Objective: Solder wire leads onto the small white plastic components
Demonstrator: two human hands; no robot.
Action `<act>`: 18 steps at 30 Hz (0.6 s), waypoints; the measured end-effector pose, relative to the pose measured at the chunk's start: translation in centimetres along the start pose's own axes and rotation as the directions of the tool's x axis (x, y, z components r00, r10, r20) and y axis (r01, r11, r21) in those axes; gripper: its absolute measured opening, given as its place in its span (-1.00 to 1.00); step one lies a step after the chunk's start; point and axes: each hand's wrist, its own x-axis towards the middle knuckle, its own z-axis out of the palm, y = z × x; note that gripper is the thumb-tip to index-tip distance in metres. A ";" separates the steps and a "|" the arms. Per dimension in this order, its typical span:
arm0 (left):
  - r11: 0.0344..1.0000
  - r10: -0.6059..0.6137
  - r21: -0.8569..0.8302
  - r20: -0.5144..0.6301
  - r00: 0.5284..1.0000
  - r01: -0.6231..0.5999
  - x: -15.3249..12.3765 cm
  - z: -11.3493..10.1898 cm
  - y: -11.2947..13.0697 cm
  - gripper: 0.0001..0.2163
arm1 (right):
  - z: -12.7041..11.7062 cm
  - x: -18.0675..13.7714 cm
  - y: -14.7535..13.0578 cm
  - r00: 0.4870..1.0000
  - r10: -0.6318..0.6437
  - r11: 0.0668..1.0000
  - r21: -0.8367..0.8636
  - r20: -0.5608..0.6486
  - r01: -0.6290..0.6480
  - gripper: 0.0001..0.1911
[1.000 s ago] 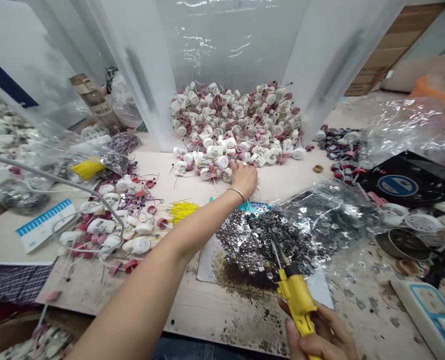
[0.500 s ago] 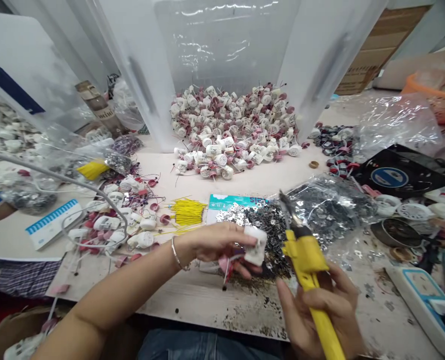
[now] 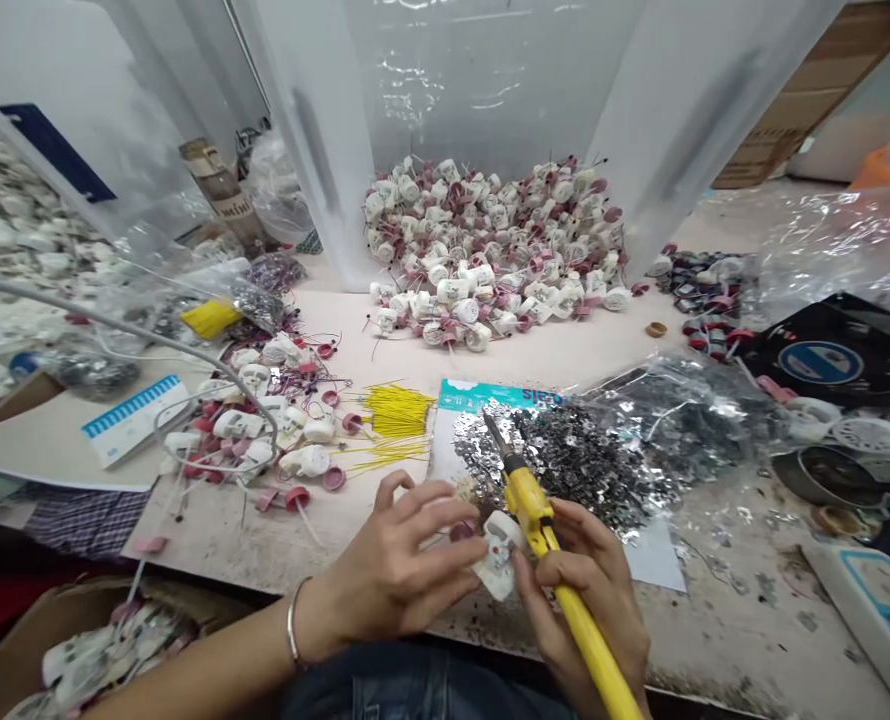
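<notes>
My right hand wraps round the yellow handle of a soldering iron, its dark metal tip pointing up and away over the metal pieces. The right thumb also presses against a small white plastic housing, which sits beside the handle. My left hand is just left of that housing, fingers spread, one fingertip close to or touching it. A dark pink cap shows near the left fingers; whether they touch it I cannot tell. Below the hands, small shiny metal pieces lie heaped on a sheet.
Yellow wires lie left of the metal pieces. Further left is a pile of white housings and pink caps, crossed by a grey cable. A clear bin spills similar parts at the back. A plastic bag and power strip are right.
The left fingers have spread off the white housing, which now rests at my right thumb. My right hand and the soldering iron have moved left, towards the left hand. The view has shifted slightly.
</notes>
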 end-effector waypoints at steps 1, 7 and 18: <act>0.999 0.011 0.048 0.032 0.999 -0.013 0.0 0.1 0.0 -0.73 | 0.1 -0.2 0.1 1.000 0.015 1.000 0.008 0.007 -0.015 -0.80; 0.708 -0.328 -0.561 0.277 0.903 0.429 0.1 1.9 -1.6 -0.56 | 1.2 -1.3 0.7 0.988 0.129 0.992 0.001 -0.080 -0.130 -0.78; 0.103 -0.411 -0.740 0.576 0.706 0.664 -2.7 2.5 -4.1 -0.80 | 2.2 -1.6 0.2 0.995 0.074 0.996 0.043 0.070 -0.077 -0.83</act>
